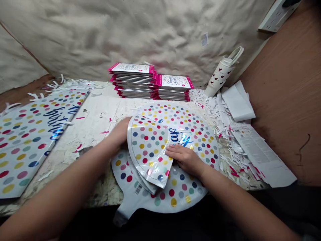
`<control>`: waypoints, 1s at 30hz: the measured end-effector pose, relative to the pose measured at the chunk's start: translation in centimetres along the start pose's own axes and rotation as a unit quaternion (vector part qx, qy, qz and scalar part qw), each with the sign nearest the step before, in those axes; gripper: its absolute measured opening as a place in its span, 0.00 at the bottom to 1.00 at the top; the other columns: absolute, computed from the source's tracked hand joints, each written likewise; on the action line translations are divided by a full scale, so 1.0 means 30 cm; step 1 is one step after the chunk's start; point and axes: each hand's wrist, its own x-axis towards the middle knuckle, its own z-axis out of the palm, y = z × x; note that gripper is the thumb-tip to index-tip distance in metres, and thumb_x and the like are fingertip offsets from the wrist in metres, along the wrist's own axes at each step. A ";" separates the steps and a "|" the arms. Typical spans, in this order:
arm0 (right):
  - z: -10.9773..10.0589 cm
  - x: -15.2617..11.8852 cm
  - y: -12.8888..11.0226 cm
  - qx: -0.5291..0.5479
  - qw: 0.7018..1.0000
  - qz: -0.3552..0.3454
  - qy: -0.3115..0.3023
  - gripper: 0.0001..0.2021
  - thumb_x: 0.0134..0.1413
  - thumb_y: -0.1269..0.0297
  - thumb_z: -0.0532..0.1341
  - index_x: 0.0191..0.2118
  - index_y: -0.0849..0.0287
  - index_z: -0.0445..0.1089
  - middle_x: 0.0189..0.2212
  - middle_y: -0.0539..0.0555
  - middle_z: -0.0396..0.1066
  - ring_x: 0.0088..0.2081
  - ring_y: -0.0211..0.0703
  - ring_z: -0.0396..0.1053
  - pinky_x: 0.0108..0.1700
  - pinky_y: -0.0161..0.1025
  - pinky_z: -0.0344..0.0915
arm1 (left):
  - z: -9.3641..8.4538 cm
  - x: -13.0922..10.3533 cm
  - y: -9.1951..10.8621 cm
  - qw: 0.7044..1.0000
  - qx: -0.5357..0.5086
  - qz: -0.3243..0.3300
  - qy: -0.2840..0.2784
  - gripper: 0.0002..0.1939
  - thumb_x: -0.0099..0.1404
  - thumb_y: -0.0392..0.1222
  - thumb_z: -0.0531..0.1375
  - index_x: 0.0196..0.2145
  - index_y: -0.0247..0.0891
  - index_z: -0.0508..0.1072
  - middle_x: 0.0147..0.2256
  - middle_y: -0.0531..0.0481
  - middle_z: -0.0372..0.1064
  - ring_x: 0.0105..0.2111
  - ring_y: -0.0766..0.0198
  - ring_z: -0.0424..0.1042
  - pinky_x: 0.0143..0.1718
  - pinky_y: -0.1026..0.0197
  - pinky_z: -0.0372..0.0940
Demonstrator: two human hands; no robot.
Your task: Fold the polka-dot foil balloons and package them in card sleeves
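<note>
A round foil balloon [175, 197] with coloured dots lies flat near the table's front edge, its tail toward me. On top of it rests a folded dotted balloon [147, 144] with blue lettering. My right hand [187, 159] lies on the right edge of the folded balloon, fingers stretched to the left, thumb side hidden beneath. My left hand [124, 130] is at the folded balloon's upper left edge; its fingers are hidden behind the foil.
Packed pink-edged packages [135, 82] stand in two stacks at the back. More dotted foil [27, 144] lies on the left. A white tumbler [220, 75], paper shreds [233, 155] and a printed card sheet [260, 154] are on the right.
</note>
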 end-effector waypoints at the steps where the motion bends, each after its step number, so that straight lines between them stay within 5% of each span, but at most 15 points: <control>1: 0.004 0.002 -0.002 -0.013 1.000 0.004 -0.012 0.18 0.56 0.75 0.52 0.50 0.58 0.68 0.50 0.56 0.68 0.53 0.45 0.64 0.56 0.47 0.61 | -0.025 0.005 -0.018 0.999 0.016 -0.008 0.036 0.17 0.65 0.42 0.54 0.50 0.33 0.64 0.49 0.40 0.63 0.46 0.54 0.66 0.46 0.46 0.63; 3: 0.007 0.010 -0.009 -0.028 0.999 0.013 -0.030 0.18 0.56 0.75 0.52 0.51 0.57 0.68 0.51 0.56 0.67 0.54 0.46 0.63 0.56 0.48 0.61 | -0.044 0.004 -0.009 0.993 0.050 0.011 0.110 0.18 0.66 0.37 0.50 0.52 0.30 0.63 0.53 0.35 0.59 0.53 0.48 0.59 0.53 0.41 0.54; 5: 0.000 0.016 -0.019 -0.027 0.998 0.014 -0.048 0.17 0.57 0.74 0.51 0.51 0.58 0.67 0.52 0.57 0.66 0.55 0.47 0.62 0.56 0.49 0.60 | -0.013 -0.012 0.052 0.985 0.066 0.110 0.117 0.20 0.66 0.34 0.46 0.55 0.31 0.62 0.55 0.37 0.58 0.57 0.51 0.53 0.58 0.44 0.47; 8: -0.025 0.006 -0.034 0.003 0.998 0.017 -0.062 0.20 0.55 0.71 0.54 0.55 0.58 0.63 0.55 0.57 0.63 0.60 0.49 0.54 0.59 0.52 0.54 | 0.093 -0.046 0.171 0.927 0.088 0.364 -0.038 0.23 0.67 0.43 0.47 0.59 0.43 0.57 0.60 0.47 0.53 0.61 0.55 0.48 0.60 0.47 0.44; 9: -0.035 -0.004 -0.039 0.012 0.997 0.043 -0.057 0.23 0.54 0.69 0.56 0.57 0.58 0.60 0.57 0.58 0.59 0.62 0.50 0.49 0.60 0.53 0.50 | 0.129 -0.055 0.196 0.912 0.099 0.390 -0.079 0.25 0.67 0.48 0.47 0.60 0.45 0.54 0.62 0.47 0.48 0.62 0.52 0.44 0.59 0.44 0.42; 14: -0.056 -0.056 -0.069 -0.006 0.944 0.328 -0.037 0.36 0.46 0.52 0.61 0.60 0.57 0.51 0.63 0.61 0.45 0.64 0.57 0.36 0.60 0.59 0.46 | 0.218 -0.069 0.181 0.935 0.130 0.304 -0.126 0.31 0.66 0.58 0.42 0.63 0.47 0.43 0.65 0.43 0.35 0.63 0.44 0.34 0.57 0.36 0.36; 16: -0.037 -0.044 -0.080 -0.028 0.929 0.367 -0.043 0.40 0.44 0.50 0.62 0.61 0.59 0.48 0.63 0.63 0.42 0.64 0.60 0.35 0.60 0.61 0.46 | 0.220 -0.072 0.164 0.941 0.132 0.287 -0.122 0.31 0.67 0.58 0.41 0.63 0.47 0.43 0.65 0.43 0.34 0.63 0.45 0.33 0.57 0.36 0.36; 19: 0.001 0.005 -0.085 -0.085 0.955 0.283 0.002 0.37 0.45 0.57 0.62 0.60 0.65 0.51 0.62 0.68 0.45 0.63 0.62 0.38 0.59 0.60 0.48 | 0.215 -0.082 0.168 0.948 0.134 0.261 -0.126 0.29 0.67 0.56 0.40 0.63 0.47 0.44 0.65 0.43 0.34 0.63 0.45 0.34 0.57 0.36 0.36; 23: 0.016 0.054 -0.068 -0.167 0.984 0.000 0.061 0.09 0.53 0.71 0.56 0.40 0.64 0.69 0.44 0.62 0.70 0.51 0.52 0.64 0.54 0.51 0.60 | 0.200 -0.095 0.183 0.954 0.145 0.234 -0.114 0.28 0.68 0.55 0.40 0.62 0.45 0.48 0.64 0.42 0.38 0.63 0.46 0.39 0.57 0.39 0.40; 25: 0.010 0.059 -0.059 -0.189 0.974 -0.104 0.068 0.08 0.55 0.75 0.54 0.34 0.62 0.70 0.36 0.58 0.74 0.42 0.46 0.70 0.50 0.46 0.65 | 0.191 -0.099 0.179 0.956 0.154 0.232 -0.096 0.29 0.67 0.56 0.42 0.62 0.43 0.50 0.64 0.41 0.39 0.62 0.46 0.41 0.57 0.41 0.42; 30: -0.007 0.047 -0.068 -0.161 0.965 -0.198 0.066 0.09 0.57 0.75 0.54 0.38 0.65 0.71 0.38 0.57 0.75 0.43 0.45 0.71 0.48 0.43 0.69 | 0.180 -0.106 0.155 0.925 0.138 0.335 -0.117 0.30 0.67 0.54 0.43 0.63 0.41 0.47 0.65 0.44 0.36 0.63 0.48 0.37 0.59 0.43 0.38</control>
